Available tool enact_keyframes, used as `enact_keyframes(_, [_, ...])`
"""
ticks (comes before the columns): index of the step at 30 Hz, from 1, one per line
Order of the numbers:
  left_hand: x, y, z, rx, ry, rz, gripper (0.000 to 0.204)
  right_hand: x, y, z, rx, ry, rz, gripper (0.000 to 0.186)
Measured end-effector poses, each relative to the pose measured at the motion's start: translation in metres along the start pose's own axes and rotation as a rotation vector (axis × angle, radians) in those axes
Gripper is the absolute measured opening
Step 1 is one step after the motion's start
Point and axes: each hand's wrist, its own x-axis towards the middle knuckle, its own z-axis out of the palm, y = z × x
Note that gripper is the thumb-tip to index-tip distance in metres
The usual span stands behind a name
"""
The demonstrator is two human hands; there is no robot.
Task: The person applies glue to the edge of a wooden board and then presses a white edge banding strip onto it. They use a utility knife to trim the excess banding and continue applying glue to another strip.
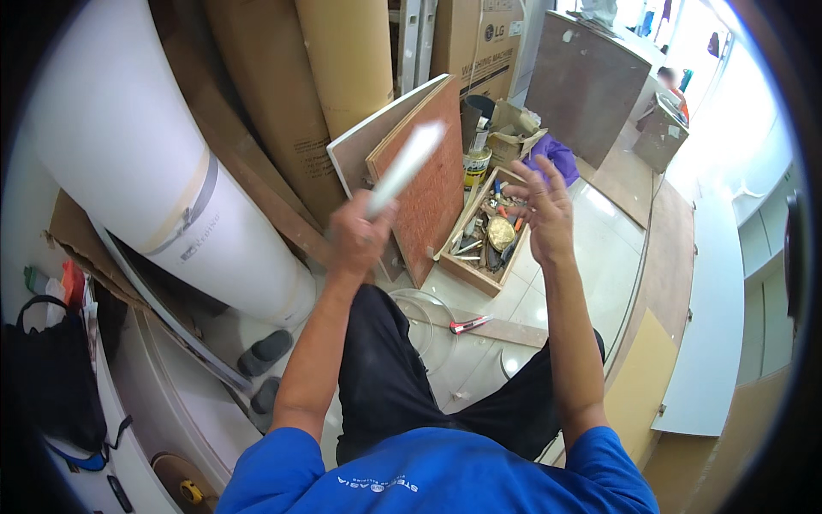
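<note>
My left hand [360,236] is wrapped round one end of a long white stick-like object [407,167]. It is held up and angled away to the right, too smeared by motion to show its exact kind. Raised on the right, my right hand [546,210] has its fingers apart and nothing in them. Beyond and below that hand lies a wooden toolbox [488,278] with several hand tools and a round pale-yellow thing [501,232] inside. On the floor between my legs is a red utility knife [471,325], beside a clear coiled strip [425,360].
Wooden boards [419,184] lean beyond my left hand, near large brown rolls [347,64] and a big white roll [214,223]. A paint can [476,168] and purple bag [552,158] stand behind the toolbox. Grey slippers [267,351] lie left. Another person [679,96] is far right.
</note>
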Motion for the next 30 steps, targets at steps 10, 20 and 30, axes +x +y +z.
enact_keyframes(10, [0.022, -0.046, 0.056, -0.646, 0.396, -0.489, 0.015, 0.05, 0.031, -0.032, -0.415, -0.115, 0.193, 0.034])
enact_keyframes(20, [0.006, -0.077, 0.098, -0.65, 0.448, -0.56, 0.023, 0.063, 0.072, -0.052, -0.502, -0.236, 0.334, 0.022])
enact_keyframes(30, [-0.036, 0.0, 0.075, -1.096, 0.264, -0.62, 0.033, -0.072, 0.108, -0.054, -0.351, -0.494, 0.534, 0.052])
